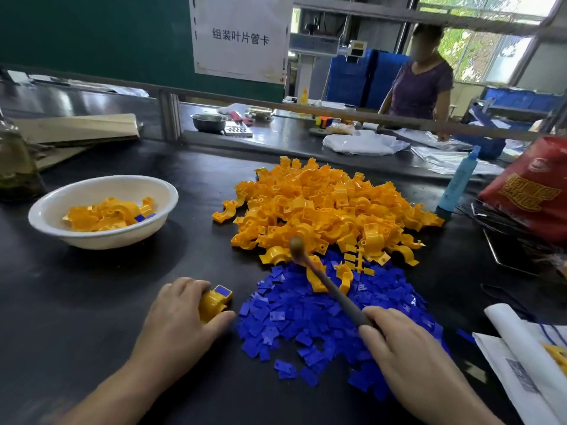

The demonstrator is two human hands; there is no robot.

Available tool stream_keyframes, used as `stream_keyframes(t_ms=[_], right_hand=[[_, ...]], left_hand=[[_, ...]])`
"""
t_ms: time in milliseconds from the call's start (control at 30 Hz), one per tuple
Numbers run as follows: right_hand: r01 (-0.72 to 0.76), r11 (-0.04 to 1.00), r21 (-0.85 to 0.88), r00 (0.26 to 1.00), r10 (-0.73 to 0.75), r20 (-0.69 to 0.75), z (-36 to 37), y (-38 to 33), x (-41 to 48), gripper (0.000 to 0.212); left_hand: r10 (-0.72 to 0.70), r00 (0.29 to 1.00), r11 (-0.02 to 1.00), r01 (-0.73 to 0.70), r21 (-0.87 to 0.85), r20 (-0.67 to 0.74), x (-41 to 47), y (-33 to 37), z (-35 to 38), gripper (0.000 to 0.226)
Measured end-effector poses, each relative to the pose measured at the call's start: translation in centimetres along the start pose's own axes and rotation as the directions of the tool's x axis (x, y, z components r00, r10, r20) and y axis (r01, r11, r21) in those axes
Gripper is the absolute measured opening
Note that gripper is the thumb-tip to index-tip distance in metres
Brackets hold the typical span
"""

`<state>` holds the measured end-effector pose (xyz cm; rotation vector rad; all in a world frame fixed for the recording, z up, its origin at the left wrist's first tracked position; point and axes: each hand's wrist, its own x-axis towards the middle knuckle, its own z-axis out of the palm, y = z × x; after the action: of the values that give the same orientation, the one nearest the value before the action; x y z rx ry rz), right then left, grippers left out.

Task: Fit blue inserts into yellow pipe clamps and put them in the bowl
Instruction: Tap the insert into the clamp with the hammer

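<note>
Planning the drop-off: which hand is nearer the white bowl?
Left. The left hand, gripping a yellow clamp, is closer to the camera than the white bowl and slightly to its right. The right hand, holding the mallet, is much farther right, by the blue inserts.

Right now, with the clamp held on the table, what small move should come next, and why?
Probably swing the mallet across and tap the blue insert: the left hand steadies the yellow clamp, insert up, while the right hand holds the mallet away over the loose pile.
</note>
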<state>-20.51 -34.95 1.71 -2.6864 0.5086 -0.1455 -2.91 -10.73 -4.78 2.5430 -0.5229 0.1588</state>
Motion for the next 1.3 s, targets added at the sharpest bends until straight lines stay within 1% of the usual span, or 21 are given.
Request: stream_keyframes(t_ms=[67,100,133,167,267,333,433,467,533,567,633,700,767,833,867,933,967,1067,1167,1267,1300], right_hand=[[-0.043,0.974,0.222,0.998,0.034,0.043,-0.1,-1.4,-0.4,0.013],[-0.054,0.952,0.301,0.997,0.032,0.077,-0.1,-2.1,-0.6,0.013],[-0.046,0.939,0.341,0.995,0.012,0.1,0.0,-2.7,-0.7,0.014],[-0.021,0.94,0.34,0.994,-0.017,0.109,0.2,-3.1,-0.6,0.014],[0.038,0.957,0.286,0.99,-0.076,0.123,0.8,-4.1,-0.2,0.013],[0.058,0.96,0.275,0.99,-0.091,0.107,1.2,-4.7,-0.1,0.018],[0.139,0.981,0.132,0.99,-0.143,0.019,2.2,-5.7,-0.4,0.033],[0.166,0.984,0.073,0.986,-0.167,0.014,2.5,-5.9,-0.4,0.036],[0.178,0.984,-0.012,0.98,-0.176,0.092,2.7,-6.1,-0.1,0.038],[0.179,0.984,-0.023,0.976,-0.174,0.132,2.6,-5.9,0.1,0.035],[0.181,0.983,0.004,0.974,-0.18,0.137,2.1,-5.4,0.7,0.028],[0.206,0.978,0.027,0.976,-0.207,0.073,1.7,-5.3,0.6,0.027],[0.259,0.965,0.043,0.965,-0.257,-0.05,2.2,-5.5,0.4,0.036],[0.297,0.954,-0.033,0.949,-0.299,-0.098,3.2,-6.2,0.4,0.046],[0.292,0.955,-0.052,0.953,-0.295,-0.064,3.6,-6.5,0.5,0.046],[0.255,0.964,-0.075,0.966,-0.251,0.064,3.8,-7.1,0.9,0.037],[0.258,0.963,-0.079,0.965,-0.252,0.078,3.5,-7.1,1.2,0.034],[0.265,0.964,-0.037,0.963,-0.263,0.052,2.6,-6.4,1.5,0.031],[0.238,0.971,-0.037,0.969,-0.239,-0.058,2.5,-5.6,0.4,0.034],[0.245,0.96,-0.136,0.96,-0.26,-0.103,2.5,-3.5,-0.1,0.047],[0.22,0.956,-0.191,0.962,-0.245,-0.117,2.3,-3.0,-0.3,0.051]], left_hand=[[-0.022,0.999,1.0,0.021,-0.013,-0.042,0.1,-0.1,0.1,0.052],[-0.037,0.998,0.999,0.036,-0.024,-0.057,0.2,0.0,0.1,0.048],[-0.044,0.996,0.999,0.042,-0.035,-0.075,0.2,-0.1,0.1,0.044],[-0.041,0.996,0.999,0.038,-0.036,-0.08,0.2,-0.1,0.1,0.041],[-0.005,0.995,1.0,0.003,-0.015,-0.097,0.1,-0.2,0.3,0.039],[0.016,0.992,1.0,-0.018,-0.017,-0.122,0.0,-0.3,0.4,0.039],[0.023,0.991,1.0,-0.025,-0.016,-0.135,0.1,-0.5,0.5,0.039],[0.025,0.99,0.999,-0.028,-0.02,-0.139,0.2,-0.6,0.6,0.039],[0.028,0.99,0.999,-0.032,-0.026,-0.139,0.4,-0.7,0.6,0.04],[0.029,0.99,0.999,-0.033,-0.025,-0.136,0.4,-0.7,0.6,0.041],[0.028,0.991,0.999,-0.03,-0.018,-0.13,0.4,-0.8,0.7,0.042],[0.025,0.991,0.999,-0.028,-0.021,-0.133,0.4,-0.8,0.7,0.043],[0.023,0.99,0.999,-0.026,-0.025,-0.136,0.3,-0.8,0.8,0.043],[0.019,0.991,1.0,-0.022,-0.022,-0.131,0.3,-0.8,0.8,0.043],[0.019,0.992,1.0,-0.022,-0.021,-0.127,0.3,-0.8,0.8,0.042],[0.024,0.993,0.999,-0.026,-0.021,-0.118,0.3,-0.8,0.7,0.04],[0.025,0.993,0.999,-0.028,-0.024,-0.113,0.4,-0.8,0.6,0.04],[0.008,0.995,1.0,-0.01,-0.015,-0.099,0.4,-0.7,0.5,0.042],[-0.009,0.995,1.0,0.007,-0.019,-0.099,0.4,-0.6,0.6,0.044],[-0.018,0.994,1.0,0.015,-0.028,-0.105,0.3,-0.5,0.5,0.044],[-0.025,0.995,0.999,0.022,-0.026,-0.1,0.3,-0.5,0.4,0.044]])
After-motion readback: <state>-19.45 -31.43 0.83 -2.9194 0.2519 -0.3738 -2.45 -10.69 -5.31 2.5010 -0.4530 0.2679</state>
